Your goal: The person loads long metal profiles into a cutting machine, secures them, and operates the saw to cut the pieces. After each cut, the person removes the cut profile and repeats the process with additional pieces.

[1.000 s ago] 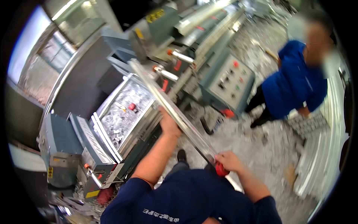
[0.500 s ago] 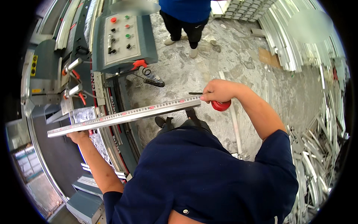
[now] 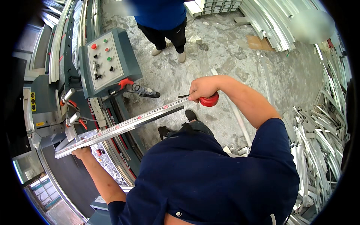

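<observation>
A long silver metal profile (image 3: 120,130) spans from my left side to the middle, tilted up toward the right. My left hand (image 3: 81,152) is closed around its left end from below, fingers partly hidden. Along its top lies a white steel tape blade (image 3: 152,112) with black and red marks. My right hand (image 3: 204,88) grips the red tape measure (image 3: 210,100) just beyond the profile's right end, thumb and fingers pinching at the blade. A thin dark stick, perhaps a pen (image 3: 183,96), juts from the right fingers.
A grey control panel (image 3: 105,60) with buttons and a machine bed with clamps (image 3: 69,95) stand at left. Someone in a blue top (image 3: 160,15) stands ahead. Metal offcuts (image 3: 311,150) pile at right; long profiles (image 3: 262,22) lie behind. A pale bar (image 3: 236,112) lies on the floor.
The view has shifted, and the profile now slants more steeply. My right hand sits farther left in the picture, with a lower number of centimetres of blade showing. Both hands keep their hold.
</observation>
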Available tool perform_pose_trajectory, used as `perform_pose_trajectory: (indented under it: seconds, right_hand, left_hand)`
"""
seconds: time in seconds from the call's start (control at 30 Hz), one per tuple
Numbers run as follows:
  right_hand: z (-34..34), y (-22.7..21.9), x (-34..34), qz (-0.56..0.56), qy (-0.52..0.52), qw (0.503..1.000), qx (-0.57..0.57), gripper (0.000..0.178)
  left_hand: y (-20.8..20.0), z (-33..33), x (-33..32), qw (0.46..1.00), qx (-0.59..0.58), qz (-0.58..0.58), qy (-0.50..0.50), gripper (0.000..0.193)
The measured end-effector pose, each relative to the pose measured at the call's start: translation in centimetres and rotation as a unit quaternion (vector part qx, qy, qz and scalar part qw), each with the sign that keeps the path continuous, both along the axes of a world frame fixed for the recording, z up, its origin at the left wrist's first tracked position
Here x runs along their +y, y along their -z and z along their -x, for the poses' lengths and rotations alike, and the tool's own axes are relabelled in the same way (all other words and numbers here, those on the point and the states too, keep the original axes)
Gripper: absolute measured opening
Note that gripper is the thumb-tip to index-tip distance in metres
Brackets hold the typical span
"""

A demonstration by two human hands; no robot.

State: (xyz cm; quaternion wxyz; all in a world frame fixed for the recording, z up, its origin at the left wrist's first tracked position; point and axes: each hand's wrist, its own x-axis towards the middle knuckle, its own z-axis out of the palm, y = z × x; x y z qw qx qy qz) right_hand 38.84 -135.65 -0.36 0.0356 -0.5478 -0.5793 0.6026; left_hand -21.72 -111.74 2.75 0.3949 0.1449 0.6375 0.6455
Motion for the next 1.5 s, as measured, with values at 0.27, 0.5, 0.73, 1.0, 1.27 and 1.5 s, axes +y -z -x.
perform_pose_trajectory:
  seconds: [0.27, 0.5, 0.73, 1.0, 1.27, 1.5]
  right_hand:
    - [-3.7, 2.4, 5.0, -0.008, -0.012, 0.999, -0.031, 0.036]
    - [-7.4, 0.9, 9.8, -0.043, -0.026, 0.996, -0.07, 0.037]
    - [-9.0, 2.8, 12.4, -0.11, -0.132, 0.976, -0.135, 0.046]
    - [-9.1, 1.5, 10.1, -0.03, 0.026, 0.999, -0.03, 0.035]
    - [-9.9, 6.3, 8.0, -0.07, 0.025, 0.995, -0.06, 0.036]
    - [-5.7, 9.7, 4.3, -0.001, 0.075, 0.997, -0.035, 0.033]
  left_hand:
    - [-2.5, -5.9, 4.7, 0.996, -0.073, -0.039, 0.041, 0.072]
    - [-8.7, -15.1, 6.9, 0.992, -0.101, -0.07, -0.028, 0.068]
    - [-4.9, -8.5, 13.5, 0.968, -0.187, -0.144, 0.084, 0.061]
    - [-7.4, -14.3, 11.0, 0.978, -0.147, -0.147, -0.027, 0.062]
    - [-6.5, -16.6, 8.5, 0.97, -0.159, -0.186, -0.008, 0.076]
    - [-5.5, -17.3, 6.5, 0.984, -0.132, -0.117, 0.024, 0.077]
